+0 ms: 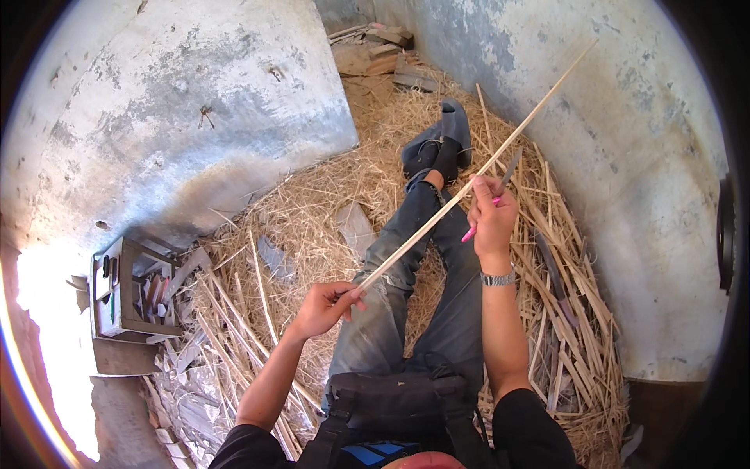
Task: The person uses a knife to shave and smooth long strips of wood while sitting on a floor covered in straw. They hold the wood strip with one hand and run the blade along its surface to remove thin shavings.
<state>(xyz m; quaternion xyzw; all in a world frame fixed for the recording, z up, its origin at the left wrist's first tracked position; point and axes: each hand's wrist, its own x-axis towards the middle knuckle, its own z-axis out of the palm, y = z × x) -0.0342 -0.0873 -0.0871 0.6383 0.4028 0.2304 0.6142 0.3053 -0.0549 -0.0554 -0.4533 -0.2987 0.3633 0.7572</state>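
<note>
A long, pale split-bamboo strip runs slantwise over my legs, its far end up near the right wall. Its near end is pinched in my left hand, above my left thigh. Farther along the strip, my right hand is closed round a knife with a pink handle. The blade points up and away, just right of the strip. Thumb and fingers of that hand also meet the strip's edge. A metal watch band circles my right wrist.
My outstretched legs lie on shavings. Many bamboo strips are piled at right, with a dark long blade-like tool among them. More strips lie left, near a small wooden cabinet. Walls rise on both sides.
</note>
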